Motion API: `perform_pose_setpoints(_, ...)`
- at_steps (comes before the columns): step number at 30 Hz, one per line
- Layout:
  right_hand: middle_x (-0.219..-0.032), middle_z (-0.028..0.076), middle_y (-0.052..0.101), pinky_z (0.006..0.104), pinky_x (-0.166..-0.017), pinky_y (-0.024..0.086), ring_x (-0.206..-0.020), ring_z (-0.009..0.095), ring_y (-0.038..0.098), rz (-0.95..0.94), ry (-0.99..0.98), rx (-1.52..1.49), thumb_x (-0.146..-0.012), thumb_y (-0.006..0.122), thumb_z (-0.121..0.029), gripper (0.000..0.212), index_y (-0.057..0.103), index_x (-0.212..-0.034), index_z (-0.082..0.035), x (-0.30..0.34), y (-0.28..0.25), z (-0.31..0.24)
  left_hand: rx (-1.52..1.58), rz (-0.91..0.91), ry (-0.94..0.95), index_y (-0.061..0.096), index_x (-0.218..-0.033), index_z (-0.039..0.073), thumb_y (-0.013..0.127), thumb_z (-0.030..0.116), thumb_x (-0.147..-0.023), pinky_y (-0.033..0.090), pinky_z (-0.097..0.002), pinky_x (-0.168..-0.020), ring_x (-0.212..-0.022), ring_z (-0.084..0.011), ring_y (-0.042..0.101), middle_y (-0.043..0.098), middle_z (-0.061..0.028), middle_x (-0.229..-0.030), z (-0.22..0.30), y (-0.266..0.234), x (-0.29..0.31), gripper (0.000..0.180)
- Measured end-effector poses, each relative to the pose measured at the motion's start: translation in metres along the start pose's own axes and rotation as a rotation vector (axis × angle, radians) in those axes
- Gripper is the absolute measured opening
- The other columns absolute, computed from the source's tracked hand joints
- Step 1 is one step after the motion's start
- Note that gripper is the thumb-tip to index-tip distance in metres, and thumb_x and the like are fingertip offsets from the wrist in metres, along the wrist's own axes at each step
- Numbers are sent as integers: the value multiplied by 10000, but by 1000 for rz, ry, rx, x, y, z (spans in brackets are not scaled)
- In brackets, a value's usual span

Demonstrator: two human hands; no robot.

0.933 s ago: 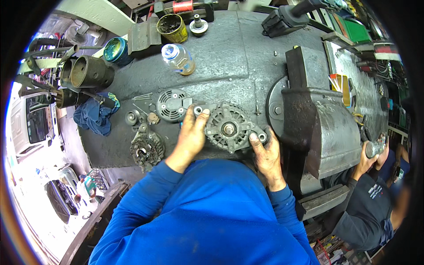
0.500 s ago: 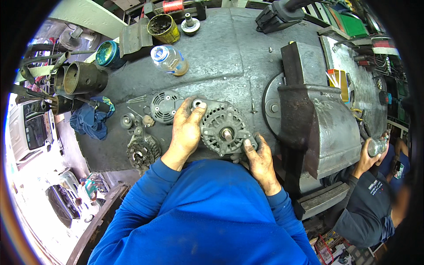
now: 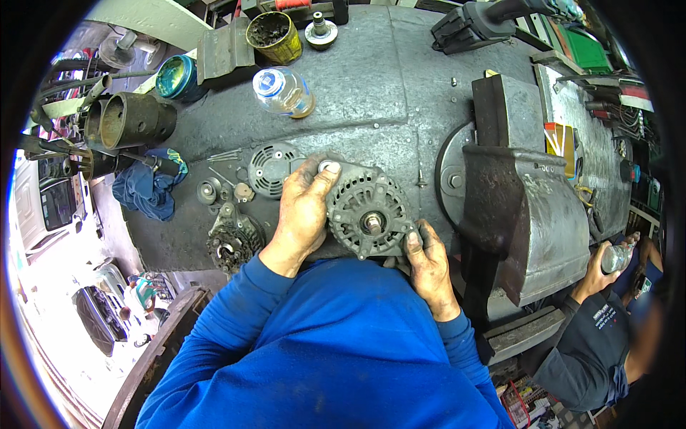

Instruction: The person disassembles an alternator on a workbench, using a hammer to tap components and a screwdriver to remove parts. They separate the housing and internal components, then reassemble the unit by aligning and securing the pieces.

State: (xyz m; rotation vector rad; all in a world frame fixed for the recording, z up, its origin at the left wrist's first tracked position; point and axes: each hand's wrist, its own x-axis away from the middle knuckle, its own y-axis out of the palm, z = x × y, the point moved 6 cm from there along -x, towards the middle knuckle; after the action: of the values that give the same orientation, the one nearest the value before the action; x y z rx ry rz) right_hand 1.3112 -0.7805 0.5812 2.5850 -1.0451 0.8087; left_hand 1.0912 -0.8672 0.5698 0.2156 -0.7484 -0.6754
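Between my hands is a grey metal alternator with slotted vents and a shaft end at its centre. My left hand grips its upper left mounting lug, with the thumb on top. My right hand closes on its lower right lug, thumb in front and some fingers hidden behind. A round slotted cover lies just beyond my left hand. Left of that hand sits a dark, dirty alternator part, with a small pulley and several thin bolts nearby.
A big bench vise stands to the right. Farther back are a plastic bottle, a yellow can, a blue-green tub and a black power tool. A blue rag lies left. At the far right a co-worker's hand holds something clear.
My view has shifted slightly, so the bench things appear a little farther right. Both hands keep their hold on the alternator, which has hardly moved.
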Motion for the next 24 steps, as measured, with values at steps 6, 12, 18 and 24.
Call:
perform_pose_setpoints(6, -873, 73, 657, 291, -654, 540, -752, 120, 639, -5, -21, 60, -1095, 581, -448, 499, 581, -1142, 49, 4, -3, -11, 4, 40, 32, 643, -1302, -51, 625, 166, -1072, 527, -311, -942, -1051, -152, 635, 688, -87, -1155, -5, -1, 5, 317)
perform_pose_setpoints(12, -713, 38, 575, 312, -562, 461, -614, 114, 547, 82, -148, 146, -1066, 609, -481, 527, 606, -1077, 46, 9, -11, -32, 84, 48, -5, 646, -1296, -50, 635, 166, -1061, 516, -307, -943, -1046, -157, 635, 697, -91, -1142, -15, -1, 8, 320)
perform_pose_setpoints(18, -776, 15, 556, 284, -558, 442, -618, 84, 506, 109, -162, 142, -1089, 595, -453, 452, 587, -1007, -9, 14, -26, -21, -70, -47, 86, 625, -1296, -43, 614, 194, -1073, 523, -331, -981, -1082, -183, 651, 707, -119, -1171, -28, 14, 7, 325)
perform_pose_setpoints(24, -742, -2, 542, 269, -532, 433, -596, 79, 512, 124, -51, -6, -1088, 610, -444, 445, 570, -1084, -1, 19, -23, -1, -151, -120, 106, 627, -1303, -52, 627, 226, -1073, 519, -324, -976, -1081, -178, 648, 702, -120, -1167, -23, 17, 0, 360)
